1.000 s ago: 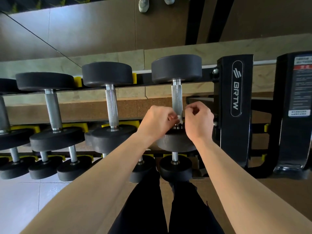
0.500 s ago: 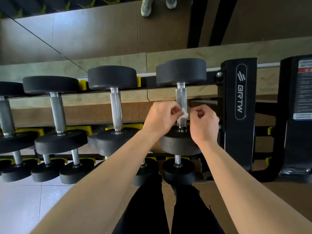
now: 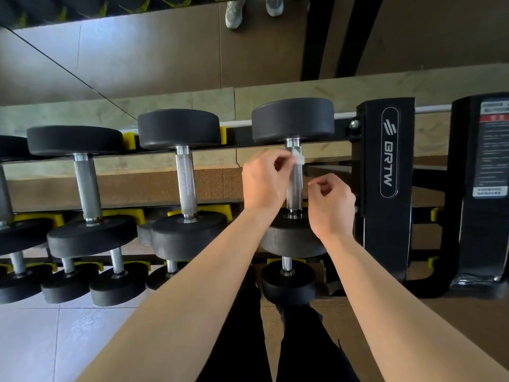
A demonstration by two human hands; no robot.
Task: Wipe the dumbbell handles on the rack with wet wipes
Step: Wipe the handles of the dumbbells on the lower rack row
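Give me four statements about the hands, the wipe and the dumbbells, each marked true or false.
1. The left hand pinches the wipe against a dumbbell handle. True.
2. The wipe is at the handle's near end, by the lower weight. False: it is at the far end, just below the upper weight.
3. The right hand also holds the wipe. False: it is apart from the wipe, right of the handle, fingers curled.
4. This handle is the one nearest the black post. True.
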